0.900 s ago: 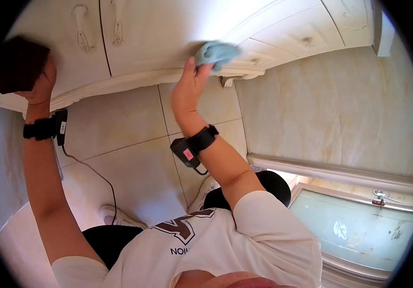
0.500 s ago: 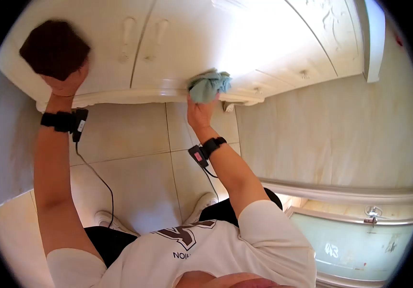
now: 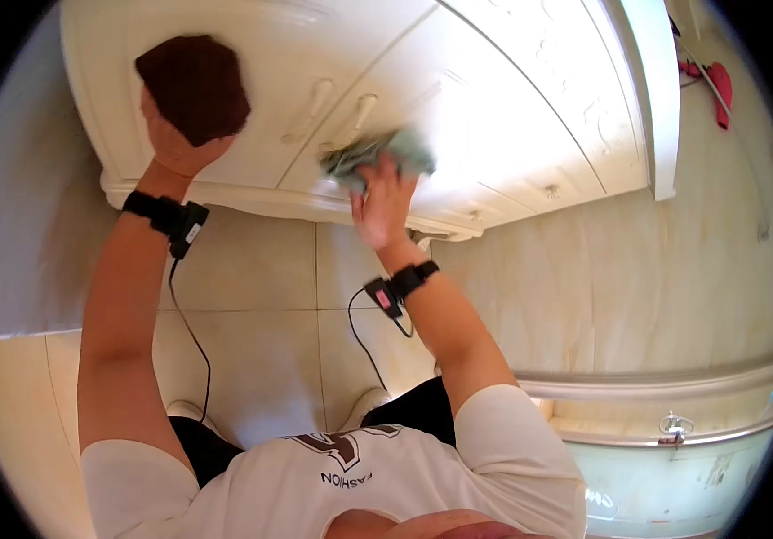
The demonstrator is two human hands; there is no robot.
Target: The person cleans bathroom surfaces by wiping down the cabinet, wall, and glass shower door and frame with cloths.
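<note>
My left hand (image 3: pixel 180 148) is closed on a dark brown folded cloth (image 3: pixel 196 88), held up against the left door of a white cabinet (image 3: pixel 458 99). The cloth covers most of its fingers. A crumpled grey-green cloth (image 3: pixel 409 154) is pressed to the cabinet's lower middle by my right hand (image 3: pixel 386 202), whose fingers are bent over it. The cloth's edges are blurred by motion. Just above it are two white door handles (image 3: pixel 361 117). Each wrist wears a black strap with a small cabled box.
Small drawer knobs (image 3: pixel 551 191) sit on the cabinet's right part. Tiled floor (image 3: pixel 252 269) lies below. A glass-fronted unit (image 3: pixel 674 476) stands at lower right, and a red object (image 3: pixel 720 94) hangs at upper right. Cables (image 3: pixel 198 341) run down from both wrists.
The view has shifted. My left hand and the brown cloth appear farther right, nearer the door handles. My right hand has moved the grey-green cloth up toward the handles, spreading it flatter.
</note>
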